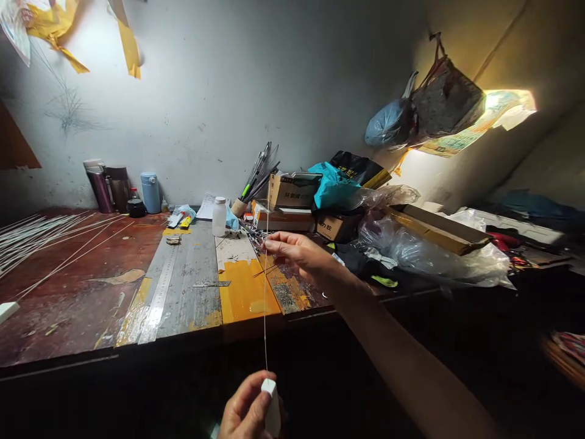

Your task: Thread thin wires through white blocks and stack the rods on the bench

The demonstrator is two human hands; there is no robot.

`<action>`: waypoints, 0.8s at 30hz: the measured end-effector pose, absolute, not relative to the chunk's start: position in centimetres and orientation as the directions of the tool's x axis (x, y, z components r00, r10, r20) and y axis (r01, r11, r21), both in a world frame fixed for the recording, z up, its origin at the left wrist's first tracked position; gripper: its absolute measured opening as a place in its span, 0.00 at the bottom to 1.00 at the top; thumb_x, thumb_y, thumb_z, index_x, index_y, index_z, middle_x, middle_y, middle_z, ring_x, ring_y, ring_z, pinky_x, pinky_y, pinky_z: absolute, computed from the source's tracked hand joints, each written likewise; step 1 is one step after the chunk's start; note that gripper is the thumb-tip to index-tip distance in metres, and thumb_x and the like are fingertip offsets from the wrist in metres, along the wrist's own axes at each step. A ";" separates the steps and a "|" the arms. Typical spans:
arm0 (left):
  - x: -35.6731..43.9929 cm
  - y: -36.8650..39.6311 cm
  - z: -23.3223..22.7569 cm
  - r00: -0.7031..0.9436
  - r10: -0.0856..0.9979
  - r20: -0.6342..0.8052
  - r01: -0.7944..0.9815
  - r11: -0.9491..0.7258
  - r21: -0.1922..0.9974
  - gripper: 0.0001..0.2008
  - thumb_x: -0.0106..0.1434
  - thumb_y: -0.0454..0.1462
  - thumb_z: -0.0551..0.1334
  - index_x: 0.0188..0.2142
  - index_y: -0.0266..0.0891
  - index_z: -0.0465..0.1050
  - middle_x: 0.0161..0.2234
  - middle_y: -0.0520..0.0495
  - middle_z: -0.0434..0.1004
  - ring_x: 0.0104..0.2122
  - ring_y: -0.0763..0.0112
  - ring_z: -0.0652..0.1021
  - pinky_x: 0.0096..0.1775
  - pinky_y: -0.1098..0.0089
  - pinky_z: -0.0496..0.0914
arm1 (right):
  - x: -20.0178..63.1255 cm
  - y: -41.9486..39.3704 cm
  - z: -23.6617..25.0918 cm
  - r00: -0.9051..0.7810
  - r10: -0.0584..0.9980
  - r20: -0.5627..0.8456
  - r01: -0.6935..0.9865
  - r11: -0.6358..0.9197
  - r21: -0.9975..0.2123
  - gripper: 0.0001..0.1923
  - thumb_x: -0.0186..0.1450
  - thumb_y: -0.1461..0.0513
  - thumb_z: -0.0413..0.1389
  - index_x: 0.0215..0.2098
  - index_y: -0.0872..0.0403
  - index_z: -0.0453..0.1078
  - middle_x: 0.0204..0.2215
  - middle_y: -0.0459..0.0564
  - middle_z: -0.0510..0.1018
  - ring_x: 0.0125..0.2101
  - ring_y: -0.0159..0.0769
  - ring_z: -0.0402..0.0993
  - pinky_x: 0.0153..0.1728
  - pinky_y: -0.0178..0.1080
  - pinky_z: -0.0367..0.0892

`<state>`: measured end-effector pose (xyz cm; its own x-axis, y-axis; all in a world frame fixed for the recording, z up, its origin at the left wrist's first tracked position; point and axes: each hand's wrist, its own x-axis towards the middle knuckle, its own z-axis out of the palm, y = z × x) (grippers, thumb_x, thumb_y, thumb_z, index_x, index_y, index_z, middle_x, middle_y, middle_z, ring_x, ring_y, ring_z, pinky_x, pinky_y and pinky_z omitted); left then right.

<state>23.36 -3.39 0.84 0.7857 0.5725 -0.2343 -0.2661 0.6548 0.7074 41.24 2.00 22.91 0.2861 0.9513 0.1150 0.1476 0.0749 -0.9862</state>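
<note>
My left hand (243, 410) is closed around a small white block (273, 416) at the bottom of the view, in front of the table edge. A thin, pale rod (265, 305) rises almost upright from the block's top end. Higher up, my right hand (299, 251) pinches this rod between thumb and fingertips, and the rod's upper part extends above the pinch. Its top is hard to make out against the wall. Part of the block is hidden by my left fingers.
Many thin rods (41, 235) lie at the table's left, near another white block (8, 311). A steel ruler (162, 289) lies mid-table. Behind stand a white bottle (219, 218), a blue flask (150, 194) and cardboard boxes (292, 194). Plastic bags (411, 244) cover the right side.
</note>
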 end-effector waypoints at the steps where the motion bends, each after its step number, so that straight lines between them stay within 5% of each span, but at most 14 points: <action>1: 23.1 -2.7 1.7 0.782 0.575 -0.241 -0.254 0.647 0.719 0.29 0.45 0.56 0.71 0.41 0.43 0.73 0.25 0.47 0.74 0.24 0.67 0.72 0.24 0.71 0.61 | 40.9 1.9 22.2 0.263 0.960 0.100 0.149 0.062 -0.987 0.09 0.54 0.58 0.64 0.29 0.55 0.73 0.26 0.44 0.73 0.28 0.30 0.66 0.31 0.34 0.59; 8: 21.1 2.8 7.3 0.696 0.696 -0.179 -0.383 0.570 0.727 0.26 0.55 0.50 0.68 0.48 0.39 0.71 0.30 0.47 0.76 0.29 0.70 0.75 0.25 0.76 0.66 | 38.3 2.1 17.1 0.042 0.997 0.072 0.323 0.054 -0.945 0.11 0.59 0.54 0.60 0.36 0.52 0.76 0.32 0.45 0.78 0.34 0.35 0.71 0.37 0.37 0.63; 12: 18.5 7.3 10.6 0.530 0.831 -0.166 -0.494 0.462 0.737 0.21 0.50 0.44 0.73 0.39 0.35 0.74 0.28 0.47 0.77 0.26 0.71 0.75 0.22 0.78 0.67 | 38.5 4.5 15.2 0.108 0.967 0.229 0.669 0.099 -0.736 0.13 0.67 0.60 0.49 0.43 0.52 0.74 0.41 0.50 0.78 0.42 0.39 0.72 0.44 0.40 0.64; 16: 15.2 10.8 12.7 0.293 0.930 -0.221 -0.417 0.332 0.846 0.11 0.55 0.39 0.69 0.35 0.36 0.72 0.28 0.47 0.76 0.24 0.72 0.76 0.20 0.78 0.69 | 38.2 7.8 13.0 0.111 0.973 0.200 0.800 0.032 -0.599 0.09 0.64 0.65 0.53 0.35 0.55 0.75 0.38 0.55 0.77 0.41 0.44 0.71 0.46 0.44 0.61; 20: 13.0 11.2 11.1 0.292 0.940 -0.174 -0.279 0.258 0.925 0.23 0.48 0.47 0.73 0.38 0.38 0.70 0.23 0.50 0.74 0.17 0.74 0.72 0.11 0.81 0.61 | 37.2 10.1 11.2 0.141 0.977 0.161 0.856 -0.039 -0.516 0.05 0.61 0.67 0.55 0.31 0.55 0.73 0.37 0.54 0.74 0.40 0.44 0.70 0.44 0.43 0.61; 24: 11.3 10.2 7.7 0.342 0.922 -0.181 -0.176 0.252 0.952 0.30 0.48 0.53 0.71 0.44 0.37 0.70 0.22 0.52 0.73 0.15 0.77 0.67 0.13 0.81 0.60 | 37.3 11.4 10.6 0.172 0.975 0.144 0.862 -0.079 -0.500 0.05 0.58 0.69 0.56 0.28 0.54 0.69 0.34 0.53 0.74 0.37 0.42 0.69 0.39 0.40 0.61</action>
<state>11.29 10.18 7.67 0.3417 0.9222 -0.1813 -0.1759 0.2523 0.9515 37.26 11.40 10.61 0.1720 0.9746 0.1436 0.8625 -0.0786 -0.5000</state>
